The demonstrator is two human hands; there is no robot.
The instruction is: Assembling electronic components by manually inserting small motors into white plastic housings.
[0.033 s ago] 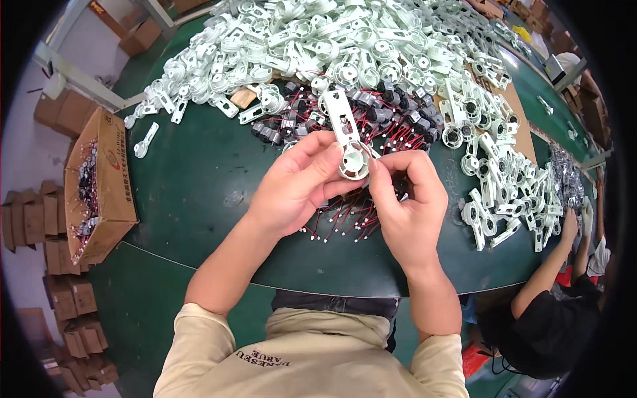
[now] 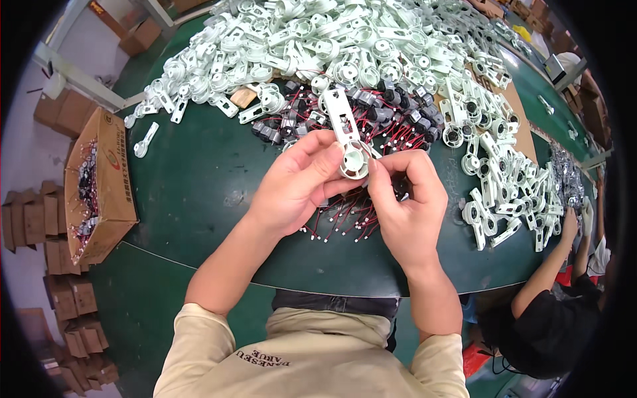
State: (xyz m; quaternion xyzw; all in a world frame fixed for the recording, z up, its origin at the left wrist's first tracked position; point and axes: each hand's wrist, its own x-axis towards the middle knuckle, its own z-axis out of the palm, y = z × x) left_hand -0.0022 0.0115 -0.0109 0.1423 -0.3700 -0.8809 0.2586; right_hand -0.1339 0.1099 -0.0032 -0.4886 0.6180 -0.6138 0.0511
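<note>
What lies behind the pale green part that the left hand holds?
Behind the pale green part lie dark components with red wires; those it directly covers cannot be seen.

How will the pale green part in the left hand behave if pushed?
The pale green part looks like moulded plastic, so probably stiff. Its cut-out handle and open, spoked end suggest it's light. Being elongated, it would likely slide or pivot rather than roll.

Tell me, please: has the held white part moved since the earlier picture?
No, the held part shows no visible shift in any direction, judged against the wooden block.
</note>
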